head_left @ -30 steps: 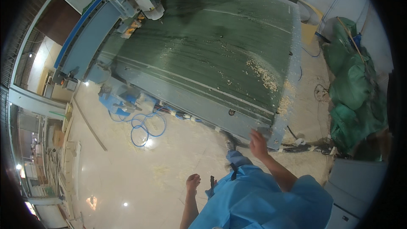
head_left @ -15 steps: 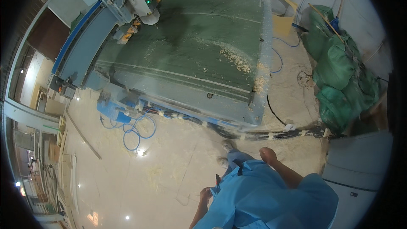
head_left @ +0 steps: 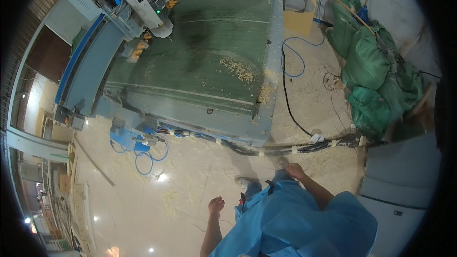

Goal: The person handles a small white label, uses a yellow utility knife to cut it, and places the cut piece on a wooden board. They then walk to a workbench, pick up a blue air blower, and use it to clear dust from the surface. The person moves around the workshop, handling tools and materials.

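Note:
My left hand [head_left: 216, 206] hangs out to the left of my blue apron [head_left: 288, 214], its fingers curled in and no object visible in them. In front of the apron, above my leg, my right hand [head_left: 295, 171] is closed in a loose fist; I see nothing sticking out of it. Neither hand touches the machine. A small black and red item [head_left: 242, 201] sits at the apron's left edge, near my left hand but apart from it. One shoe [head_left: 282, 163] is ahead of the other, close to a cable bundle on the floor.
A large flat-bed cutting machine [head_left: 190, 74] with wood chips [head_left: 238, 69] on its green bed stands ahead. A black cable bundle [head_left: 304, 148] crosses the floor before me. Green sacks [head_left: 369, 66] are piled at the right, beyond a grey cabinet [head_left: 400, 176]. Blue hose [head_left: 144, 164] lies at left.
My left hand has swung away from the apron, outward and up. The machine bed and sacks have shifted left in view as I move. One foot has come forward toward the cable bundle.

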A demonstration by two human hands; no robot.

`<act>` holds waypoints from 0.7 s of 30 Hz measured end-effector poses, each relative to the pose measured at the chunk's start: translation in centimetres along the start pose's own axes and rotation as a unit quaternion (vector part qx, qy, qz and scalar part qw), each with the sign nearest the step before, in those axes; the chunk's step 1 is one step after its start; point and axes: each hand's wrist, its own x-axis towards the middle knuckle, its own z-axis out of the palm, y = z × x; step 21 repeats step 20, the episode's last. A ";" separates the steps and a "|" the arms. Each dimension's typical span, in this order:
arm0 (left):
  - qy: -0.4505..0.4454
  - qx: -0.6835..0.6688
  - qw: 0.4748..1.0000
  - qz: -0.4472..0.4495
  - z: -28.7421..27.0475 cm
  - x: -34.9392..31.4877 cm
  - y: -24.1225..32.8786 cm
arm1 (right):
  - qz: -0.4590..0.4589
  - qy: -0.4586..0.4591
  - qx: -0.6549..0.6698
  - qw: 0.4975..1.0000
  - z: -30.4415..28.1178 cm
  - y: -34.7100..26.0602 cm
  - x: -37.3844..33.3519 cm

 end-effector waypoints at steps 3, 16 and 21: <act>0.006 0.003 1.000 0.010 3.7 -0.8 0.3 | 0.001 0.003 -0.021 1.000 -2.4 0.7 0.4; -0.022 0.017 0.999 0.018 23.1 -7.5 -4.1 | 0.030 0.076 -0.191 0.978 -22.4 24.2 11.0; -0.023 0.025 0.999 0.024 24.6 -8.6 -4.4 | 0.147 0.130 -0.120 0.973 -24.5 23.0 13.2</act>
